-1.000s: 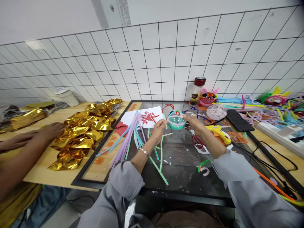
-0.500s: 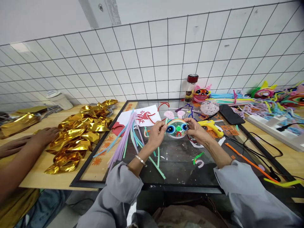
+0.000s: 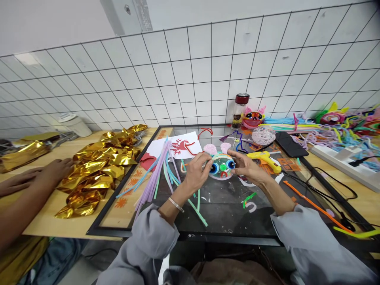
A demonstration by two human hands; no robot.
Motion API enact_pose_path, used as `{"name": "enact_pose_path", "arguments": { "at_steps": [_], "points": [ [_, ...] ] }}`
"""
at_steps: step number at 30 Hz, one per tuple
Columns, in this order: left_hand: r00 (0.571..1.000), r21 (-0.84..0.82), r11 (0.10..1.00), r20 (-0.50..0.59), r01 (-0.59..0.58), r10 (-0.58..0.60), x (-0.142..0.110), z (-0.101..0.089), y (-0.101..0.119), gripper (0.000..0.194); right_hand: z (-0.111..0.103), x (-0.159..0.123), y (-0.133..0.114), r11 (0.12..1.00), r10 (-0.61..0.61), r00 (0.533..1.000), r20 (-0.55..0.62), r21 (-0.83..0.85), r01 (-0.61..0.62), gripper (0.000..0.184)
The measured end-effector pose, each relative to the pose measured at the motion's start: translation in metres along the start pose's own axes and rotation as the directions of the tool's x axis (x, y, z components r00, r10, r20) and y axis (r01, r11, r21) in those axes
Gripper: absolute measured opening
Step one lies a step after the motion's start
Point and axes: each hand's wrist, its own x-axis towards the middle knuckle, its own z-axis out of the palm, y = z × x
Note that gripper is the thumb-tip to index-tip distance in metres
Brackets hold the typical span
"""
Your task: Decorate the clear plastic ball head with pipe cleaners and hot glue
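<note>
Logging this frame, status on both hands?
Left hand and right hand grip opposite sides of the big-eyed animal-face craft. Yellow glue gun lies beside right hand. Nothing visibly blocking the craft's front.

Nothing legible: red character-like marks (image 3: 177,147) on white paper (image 3: 156,146), bottle (image 3: 240,109) label (image 3: 236,117) too small.

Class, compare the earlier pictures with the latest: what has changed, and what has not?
The clear round face-shaped craft has turned, bringing its blue eyes and fluffy pink ears into view. The left hand now reaches further over its edge. The left hand and right hand hold it in every picture. The yellow glue gun and crumpled gold foil stayed put.
</note>
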Motion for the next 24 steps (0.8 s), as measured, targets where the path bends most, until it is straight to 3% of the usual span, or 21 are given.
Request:
{"name": "enact_pose_path", "arguments": {
  "at_steps": [11, 16, 24],
  "points": [
    [0.996, 0.076, 0.994, 0.043, -0.082, 0.079, -0.003, -0.003, 0.015, 0.017, 0.013, -0.009, -0.015, 0.998, 0.041, 0.998, -0.041, 0.055, -0.039, 0.055],
    [0.995, 0.134, 0.987, 0.052, -0.09, 0.084, -0.004, -0.004, 0.019, 0.02, 0.018, -0.011, -0.017, 0.997, 0.006, 0.986, -0.164, 0.073, 0.006, 0.043],
    [0.989, 0.208, 0.967, 0.049, -0.148, 0.141, -0.002, -0.005, 0.02, 0.017, 0.027, -0.01, -0.014, 0.997, -0.071, 0.983, -0.167, -0.025, 0.068, 0.038]
  ]
}}
